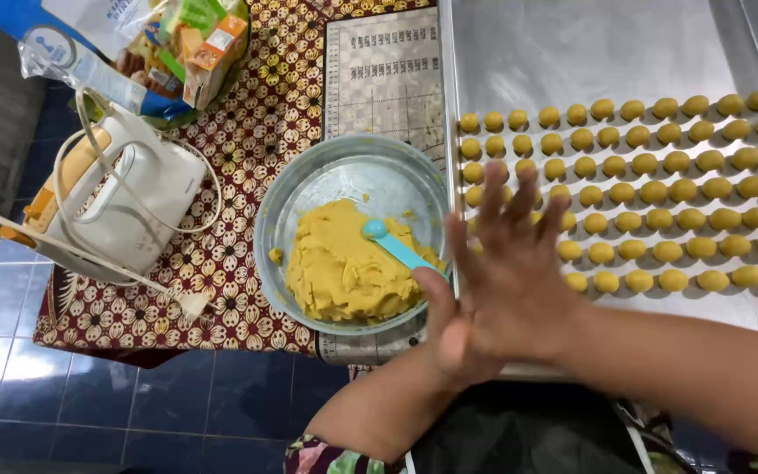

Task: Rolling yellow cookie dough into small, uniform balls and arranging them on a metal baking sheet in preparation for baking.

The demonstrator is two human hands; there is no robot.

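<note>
- My right hand lies flat over my left hand, palms pressed together, fingers spread; whatever sits between them is hidden, so I cannot tell if they hold dough.
- I judge this the rolling step: shaping a small ball between the palms.
- The next move calls for a gentle, even press and a free spot at the end of the rows of dough balls on the metal tray.
- The dough sits in the bowl just left of my hands.
- The blue scoop lies in the dough, its long axis slanting, head up-left, handle toward my hands.
</note>
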